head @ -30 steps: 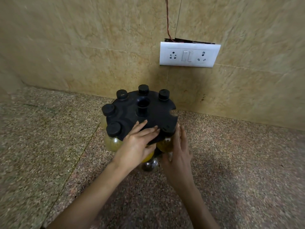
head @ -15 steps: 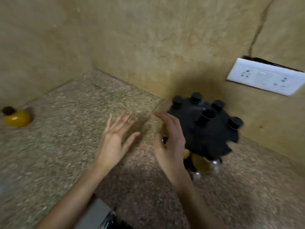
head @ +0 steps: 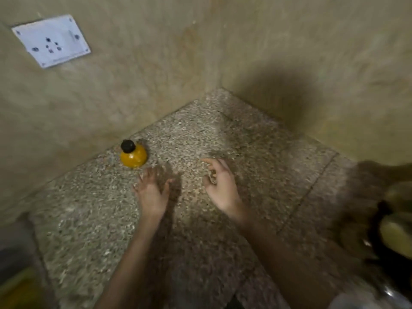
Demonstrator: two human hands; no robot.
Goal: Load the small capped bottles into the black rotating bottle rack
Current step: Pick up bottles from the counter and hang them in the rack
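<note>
Two bare hands hover empty over a speckled granite counter (head: 223, 134) set into a corner of beige stone walls. The left hand (head: 151, 188) is spread flat, palm down, fingers apart and gripping nothing; the right hand (head: 220, 186) is loosely cupped, fingers curled but closed on nothing. A small bottle (head: 133, 155), round-bodied, filled with something yellow-orange and topped with a black cap (head: 128, 146), stands upright on the counter just ahead of the left hand's fingertips and slightly to their left, close to the foot of the wall, clear of any touch. It sits well apart from the right hand, across the left. Far off to the right of the right hand, at the frame's edge, a blurred dark shape with yellowish rounded forms (head: 394, 228) shows only in part; it is too smeared to identify with certainty. A white socket plate (head: 51, 41) hangs on the wall above and beyond the left hand.
</note>
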